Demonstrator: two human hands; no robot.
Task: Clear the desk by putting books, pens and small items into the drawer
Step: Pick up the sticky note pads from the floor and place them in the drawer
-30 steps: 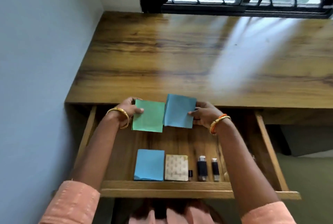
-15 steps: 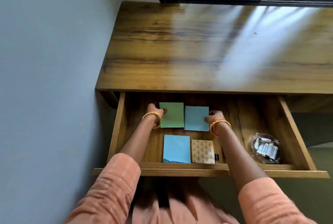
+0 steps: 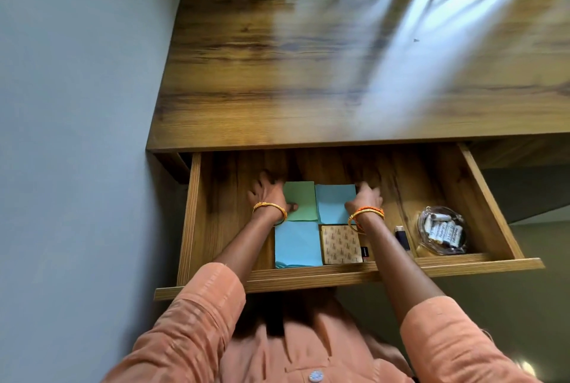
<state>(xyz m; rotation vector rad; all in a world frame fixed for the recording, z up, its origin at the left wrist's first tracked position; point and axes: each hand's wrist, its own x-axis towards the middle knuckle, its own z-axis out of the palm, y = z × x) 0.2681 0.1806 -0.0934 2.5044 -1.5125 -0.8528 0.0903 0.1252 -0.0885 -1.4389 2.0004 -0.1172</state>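
The wooden drawer (image 3: 339,274) is pulled out under the desk (image 3: 339,74). Inside it, at the back, a green note pad (image 3: 303,200) lies beside a blue note pad (image 3: 334,204). My left hand (image 3: 270,194) rests on the green pad's left edge, thumb on its surface. My right hand (image 3: 365,199) holds the blue pad's right edge. Both pads sit flat on the drawer floor. In front lie another blue pad (image 3: 297,244) and a patterned tan pad (image 3: 340,244).
A black USB stick (image 3: 402,236) and a glass bowl (image 3: 442,230) of small white items sit at the drawer's right. A small black item (image 3: 365,253) lies by the tan pad. A grey wall runs along the left, a barred window behind the desk.
Both hands carried the green and blue pads from the desk edge down into the drawer and set them on its floor. The camera view shifted right.
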